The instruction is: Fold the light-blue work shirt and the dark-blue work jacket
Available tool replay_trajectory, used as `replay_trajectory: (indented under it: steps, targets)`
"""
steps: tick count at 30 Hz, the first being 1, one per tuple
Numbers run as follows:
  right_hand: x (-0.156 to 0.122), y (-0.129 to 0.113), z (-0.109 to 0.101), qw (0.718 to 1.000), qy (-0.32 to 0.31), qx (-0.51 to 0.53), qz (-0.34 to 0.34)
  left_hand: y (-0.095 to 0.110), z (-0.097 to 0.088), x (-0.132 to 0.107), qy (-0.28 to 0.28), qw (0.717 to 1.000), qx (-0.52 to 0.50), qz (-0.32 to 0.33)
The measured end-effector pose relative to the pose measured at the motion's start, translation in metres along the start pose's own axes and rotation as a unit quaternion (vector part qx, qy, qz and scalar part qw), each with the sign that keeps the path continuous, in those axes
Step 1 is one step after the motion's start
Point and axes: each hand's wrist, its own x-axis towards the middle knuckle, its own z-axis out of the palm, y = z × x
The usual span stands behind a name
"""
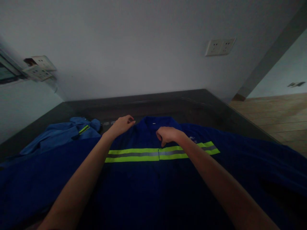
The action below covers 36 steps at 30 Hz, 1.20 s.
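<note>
A dark blue work jacket (pixel 136 179) with yellow-green and grey reflective bands lies front up, sleeves spread to both sides. Its collar (pixel 165 121) points away from me. Over the shoulder to the left of the collar is my left hand (pixel 122 125), its fingers bent, with a gap between thumb and forefinger and nothing held. My right hand (pixel 168 134) is closed at the front opening, just above the reflective band (pixel 136 154). Its fingertips are partly hidden and seem to pinch the jacket's cloth.
Another blue garment (pixel 64 132) with a reflective strip lies crumpled at the left on the dark table (pixel 192 105). The table stands against a pale wall (pixel 134 48) with a socket plate (pixel 220 47). More sockets (pixel 39 68) are at the left. Wooden flooring (pixel 275 115) shows at the right.
</note>
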Motion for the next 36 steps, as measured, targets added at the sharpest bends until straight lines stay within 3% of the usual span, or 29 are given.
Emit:
replay_trajectory:
  steps: [3,8,12,16,21,26,30,36]
  targets:
    - [0.0,-0.002,0.002,0.999,0.01,-0.004,-0.03,-0.006,0.014,0.003,-0.08,0.99,-0.101,-0.048]
    - [-0.002,-0.004,0.001,0.993,0.042,0.076,-0.077,0.003,0.025,0.003,-0.119,0.966,-0.225,-0.048]
    - [0.002,-0.009,0.001,0.972,0.173,0.134,-0.086,0.005,0.02,0.004,-0.126,0.971,-0.197,-0.048]
    - [0.015,-0.012,0.011,0.957,0.265,0.094,-0.078,0.001,0.028,0.004,-0.102,0.989,-0.096,-0.036]
    - [0.034,-0.013,0.032,0.944,0.302,0.044,-0.127,-0.006,0.042,0.003,-0.04,0.996,0.082,-0.012]
    - [0.045,-0.012,0.047,0.942,0.306,0.015,-0.138,-0.015,0.052,0.01,0.029,0.993,0.1,0.06]
    - [0.053,-0.005,0.046,0.928,0.337,0.108,-0.116,-0.02,0.06,0.016,0.052,0.994,0.077,0.052]
    - [0.094,-0.003,0.025,0.904,0.323,0.279,0.003,-0.02,0.063,0.015,0.08,0.993,0.075,0.05]
